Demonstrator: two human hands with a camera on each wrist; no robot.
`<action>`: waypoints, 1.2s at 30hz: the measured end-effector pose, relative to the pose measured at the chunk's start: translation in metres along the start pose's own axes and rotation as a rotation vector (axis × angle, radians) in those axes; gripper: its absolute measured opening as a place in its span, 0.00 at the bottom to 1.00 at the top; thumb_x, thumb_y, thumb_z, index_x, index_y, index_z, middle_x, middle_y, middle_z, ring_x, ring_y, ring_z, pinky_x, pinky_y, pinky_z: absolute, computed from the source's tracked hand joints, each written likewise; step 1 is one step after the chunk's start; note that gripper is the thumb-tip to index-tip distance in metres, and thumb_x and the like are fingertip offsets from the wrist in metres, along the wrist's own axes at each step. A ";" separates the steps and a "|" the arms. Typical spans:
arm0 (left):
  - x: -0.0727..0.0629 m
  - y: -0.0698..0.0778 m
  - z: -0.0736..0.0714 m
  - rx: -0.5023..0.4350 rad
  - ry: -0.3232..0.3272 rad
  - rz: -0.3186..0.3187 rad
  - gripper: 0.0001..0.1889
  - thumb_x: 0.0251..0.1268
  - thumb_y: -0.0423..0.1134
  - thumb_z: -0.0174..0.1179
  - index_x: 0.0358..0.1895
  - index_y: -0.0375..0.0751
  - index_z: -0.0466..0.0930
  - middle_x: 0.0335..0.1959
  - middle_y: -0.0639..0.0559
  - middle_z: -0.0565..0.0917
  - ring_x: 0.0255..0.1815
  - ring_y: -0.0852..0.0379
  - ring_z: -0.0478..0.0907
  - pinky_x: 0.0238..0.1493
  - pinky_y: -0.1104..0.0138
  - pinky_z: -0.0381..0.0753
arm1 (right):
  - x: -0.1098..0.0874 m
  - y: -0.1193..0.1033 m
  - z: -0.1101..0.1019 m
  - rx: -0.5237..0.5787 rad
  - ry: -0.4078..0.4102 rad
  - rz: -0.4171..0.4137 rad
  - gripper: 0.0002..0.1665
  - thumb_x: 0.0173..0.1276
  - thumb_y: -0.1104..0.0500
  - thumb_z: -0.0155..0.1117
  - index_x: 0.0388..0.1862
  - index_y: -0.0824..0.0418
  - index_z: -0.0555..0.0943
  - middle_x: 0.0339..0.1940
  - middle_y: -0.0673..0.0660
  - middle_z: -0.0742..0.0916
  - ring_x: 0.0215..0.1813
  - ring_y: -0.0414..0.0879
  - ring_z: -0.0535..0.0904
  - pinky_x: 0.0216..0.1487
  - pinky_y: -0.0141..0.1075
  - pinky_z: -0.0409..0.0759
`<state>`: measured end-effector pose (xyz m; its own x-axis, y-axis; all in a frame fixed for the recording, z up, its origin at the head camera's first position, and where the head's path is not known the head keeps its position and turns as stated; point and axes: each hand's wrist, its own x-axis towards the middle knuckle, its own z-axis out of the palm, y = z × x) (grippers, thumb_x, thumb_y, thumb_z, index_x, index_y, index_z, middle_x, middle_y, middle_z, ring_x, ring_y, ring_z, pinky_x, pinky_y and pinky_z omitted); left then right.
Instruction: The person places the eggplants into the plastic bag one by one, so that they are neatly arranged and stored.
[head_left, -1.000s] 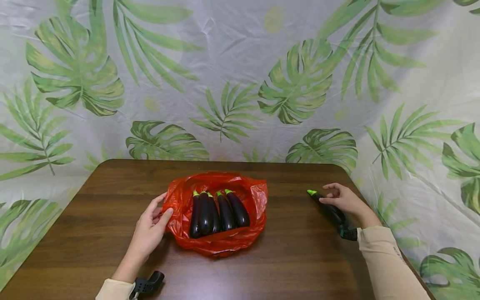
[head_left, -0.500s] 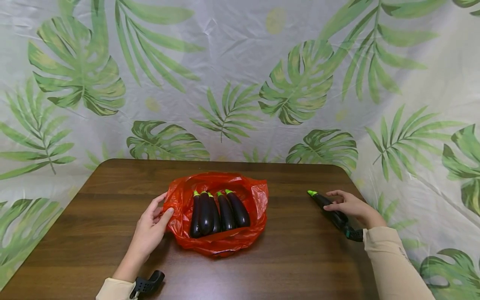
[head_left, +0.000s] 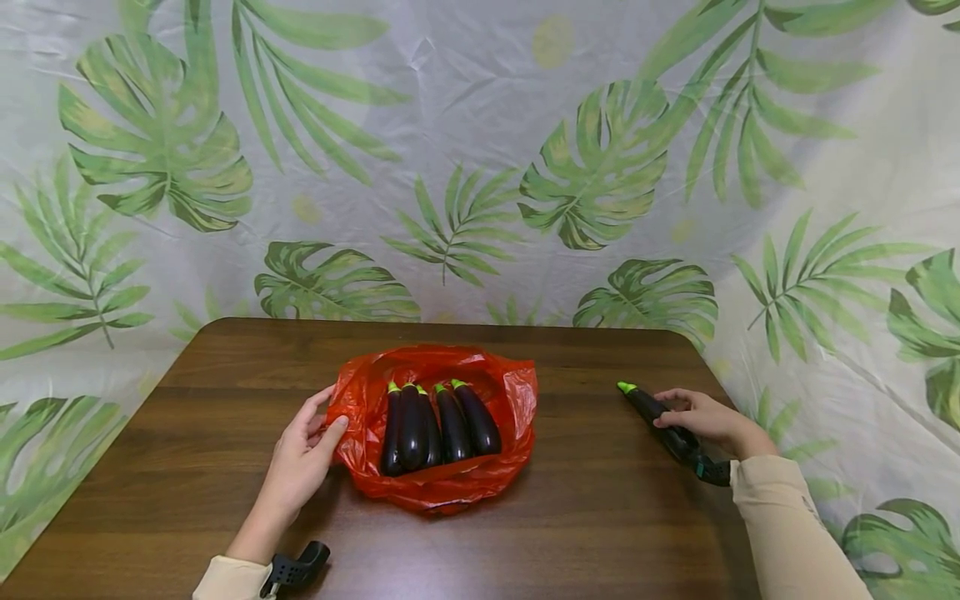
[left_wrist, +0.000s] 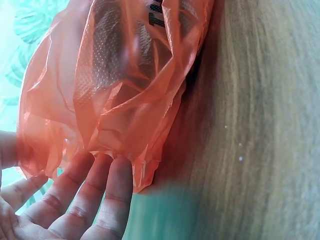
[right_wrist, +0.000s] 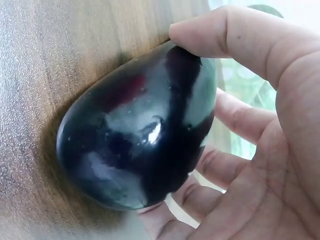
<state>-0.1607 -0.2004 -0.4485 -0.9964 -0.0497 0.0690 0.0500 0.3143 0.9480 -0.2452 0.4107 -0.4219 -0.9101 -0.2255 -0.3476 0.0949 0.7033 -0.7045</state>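
A red plastic bag [head_left: 519,396] lies open in the middle of the table, with several dark purple eggplants [head_left: 411,429] side by side in it, green stem ends away from me. At its left edge my left hand [head_left: 294,467] holds the rim, thumb inside and fingers outside; in the left wrist view the fingertips [left_wrist: 117,167] meet the thin film. To the right, one more eggplant [head_left: 641,404] lies on the wood, stem end pointing away and left. My right hand [head_left: 708,418] grips its thick part, thumb on one side and fingers on the other.
The brown wooden table [head_left: 585,517] has rounded far corners. A pale curtain [head_left: 480,125] with green leaf prints hangs right behind it. Black straps with camera mounts [head_left: 300,565] sit on both wrists, close over the tabletop.
My right hand has moved back and to the right along the single eggplant, towards its thick end. The left hand and the bag stay as they were.
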 end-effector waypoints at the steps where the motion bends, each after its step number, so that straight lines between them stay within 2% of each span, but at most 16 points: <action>1: 0.000 0.000 0.000 0.001 0.000 -0.001 0.29 0.85 0.41 0.57 0.83 0.48 0.64 0.64 0.29 0.84 0.44 0.66 0.87 0.43 0.74 0.87 | 0.000 0.001 0.000 0.020 -0.003 0.008 0.37 0.82 0.57 0.59 0.79 0.76 0.62 0.53 0.63 0.89 0.44 0.43 0.78 0.41 0.34 0.78; 4: 0.000 0.000 0.000 0.004 -0.001 -0.006 0.29 0.85 0.42 0.57 0.83 0.49 0.63 0.64 0.30 0.84 0.44 0.64 0.88 0.43 0.75 0.87 | 0.002 0.004 0.001 0.085 -0.006 0.037 0.37 0.81 0.56 0.60 0.78 0.76 0.62 0.54 0.63 0.87 0.49 0.43 0.83 0.45 0.36 0.85; 9: 0.000 0.001 0.000 0.004 -0.002 -0.011 0.29 0.85 0.42 0.57 0.83 0.49 0.63 0.64 0.30 0.84 0.45 0.63 0.88 0.44 0.75 0.87 | 0.004 0.008 0.004 0.159 0.012 0.079 0.39 0.78 0.56 0.64 0.78 0.74 0.62 0.55 0.65 0.83 0.46 0.47 0.84 0.43 0.41 0.88; 28: 0.000 0.001 0.000 0.006 0.000 -0.007 0.29 0.85 0.41 0.57 0.83 0.48 0.64 0.63 0.29 0.84 0.44 0.64 0.88 0.43 0.75 0.87 | 0.001 0.000 0.008 0.154 0.027 0.100 0.38 0.79 0.53 0.63 0.76 0.74 0.64 0.57 0.67 0.83 0.48 0.49 0.85 0.46 0.45 0.89; 36: -0.001 0.002 0.000 0.010 -0.005 -0.014 0.29 0.85 0.41 0.57 0.83 0.49 0.63 0.64 0.30 0.84 0.45 0.62 0.88 0.44 0.74 0.88 | 0.004 -0.002 0.009 0.168 0.049 0.099 0.38 0.81 0.52 0.61 0.76 0.75 0.64 0.59 0.68 0.83 0.49 0.46 0.85 0.47 0.44 0.89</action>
<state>-0.1595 -0.1998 -0.4471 -0.9973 -0.0494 0.0544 0.0355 0.3235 0.9456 -0.2457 0.4018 -0.4278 -0.9111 -0.1253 -0.3928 0.2470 0.5969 -0.7634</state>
